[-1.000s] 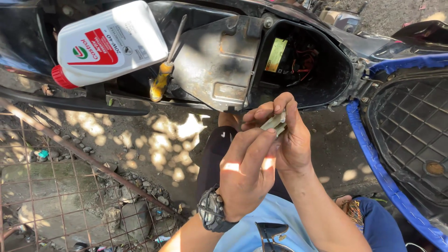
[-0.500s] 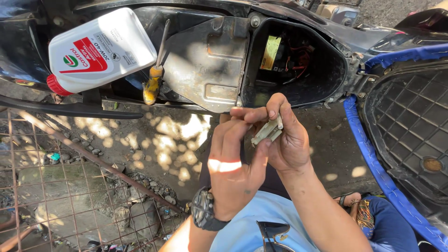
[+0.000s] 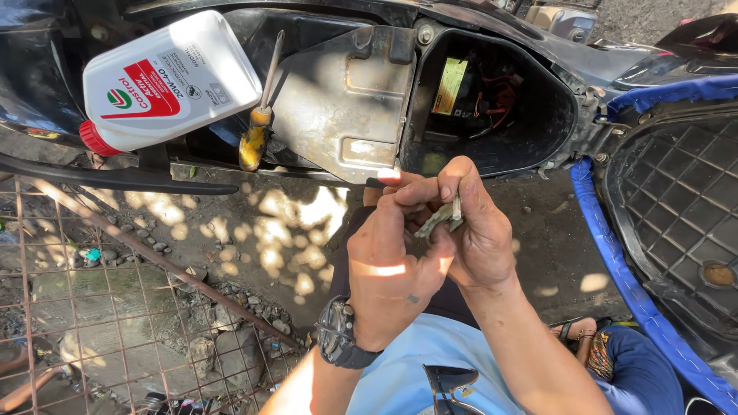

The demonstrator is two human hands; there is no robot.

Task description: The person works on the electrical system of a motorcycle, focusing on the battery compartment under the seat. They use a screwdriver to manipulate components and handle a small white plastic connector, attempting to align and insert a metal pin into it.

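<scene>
Clip (image 3: 440,219), small grey metal, pinched between fingertips of left hand (image 3: 392,280) and right hand (image 3: 480,238); judged light, stiff, likely slippery; best gripped at edges.

Both hands, left hand (image 3: 392,277) and right hand (image 3: 478,238), pinch a small metal part (image 3: 440,218) below the scooter's open compartment (image 3: 492,100); an oil bottle (image 3: 165,81) lies nearby.

Small grey metal part (image 3: 440,219), tilted, pinched between both hands' fingertips.
</scene>
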